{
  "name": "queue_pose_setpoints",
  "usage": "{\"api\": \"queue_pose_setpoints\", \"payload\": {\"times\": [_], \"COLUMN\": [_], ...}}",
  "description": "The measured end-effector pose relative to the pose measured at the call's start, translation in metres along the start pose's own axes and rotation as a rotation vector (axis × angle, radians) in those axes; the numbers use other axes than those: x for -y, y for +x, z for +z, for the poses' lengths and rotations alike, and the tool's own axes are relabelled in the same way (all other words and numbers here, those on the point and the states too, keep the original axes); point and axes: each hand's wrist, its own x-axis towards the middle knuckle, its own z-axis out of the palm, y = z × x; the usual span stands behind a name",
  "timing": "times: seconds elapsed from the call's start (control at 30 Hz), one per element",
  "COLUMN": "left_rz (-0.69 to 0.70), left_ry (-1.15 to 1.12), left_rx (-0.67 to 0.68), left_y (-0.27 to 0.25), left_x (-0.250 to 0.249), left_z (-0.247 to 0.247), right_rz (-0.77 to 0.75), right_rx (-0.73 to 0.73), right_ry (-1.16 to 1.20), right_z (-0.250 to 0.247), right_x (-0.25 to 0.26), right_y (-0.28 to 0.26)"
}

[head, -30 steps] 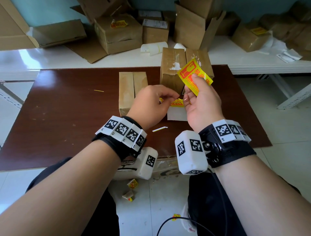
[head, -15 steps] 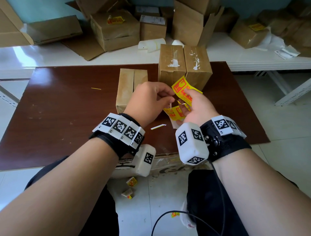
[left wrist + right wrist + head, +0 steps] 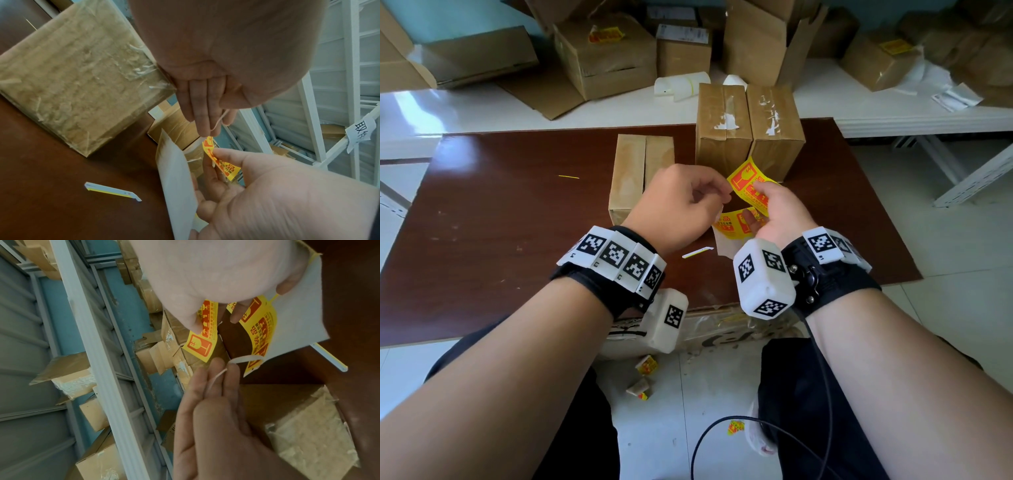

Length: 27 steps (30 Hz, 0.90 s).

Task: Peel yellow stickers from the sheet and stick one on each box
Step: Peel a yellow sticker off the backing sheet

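Note:
My right hand [image 3: 756, 192] pinches a yellow sticker [image 3: 744, 181] under its thumb, just in front of two tall taped boxes [image 3: 750, 130]. The white sheet [image 3: 298, 308] with another yellow sticker [image 3: 261, 331] on it lies across the same hand's fingers. My left hand [image 3: 722, 198] pinches a curled white edge of the sheet [image 3: 242, 360] between fingertips. Left of both hands a lower box [image 3: 640, 171] lies on the brown table [image 3: 500, 222]. In the left wrist view the held sticker [image 3: 224, 165] shows edge-on beside the sheet [image 3: 176, 178].
A white-and-yellow paper strip [image 3: 697, 253] lies on the table near my wrists. Several cardboard boxes [image 3: 606, 58] crowd the white shelf behind. Crumpled sticker scraps [image 3: 645, 365] and a black cable [image 3: 722, 428] lie on the floor between my knees.
My right hand has come down with the sticker from in front of the tall boxes' tops to beside my left hand, which now pinches the sheet's edge.

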Motion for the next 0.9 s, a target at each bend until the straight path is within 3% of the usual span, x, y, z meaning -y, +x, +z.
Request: {"api": "queue_pose_setpoints", "payload": {"times": [0.33,0.43,0.53,0.7,0.9], "left_rz": [0.065,0.017,-0.071,-0.360,-0.460], "left_ry": [0.082,0.120,0.294,0.498,0.306], "left_rx": [-0.208,-0.298,-0.365,-0.251,-0.172], "left_y": [0.001,0.002,0.003,-0.001,-0.011], "left_x": [0.000,-0.002,0.001,0.016,0.027], "left_z": [-0.004,-0.008,-0.019,-0.047,-0.063], "right_rz": [0.045,0.046,0.024,0.036,-0.043], "right_rx": [0.018,0.030,0.023,0.117,0.307], "right_ry": [0.017,0.032,0.053,0.053,0.016], "right_z": [-0.005,-0.007,-0.008,-0.005,0.009], "right_x": [0.010,0.014,0.016,0.012,0.002], "right_y": [-0.002,-0.005,-0.007,-0.017,-0.018]}}
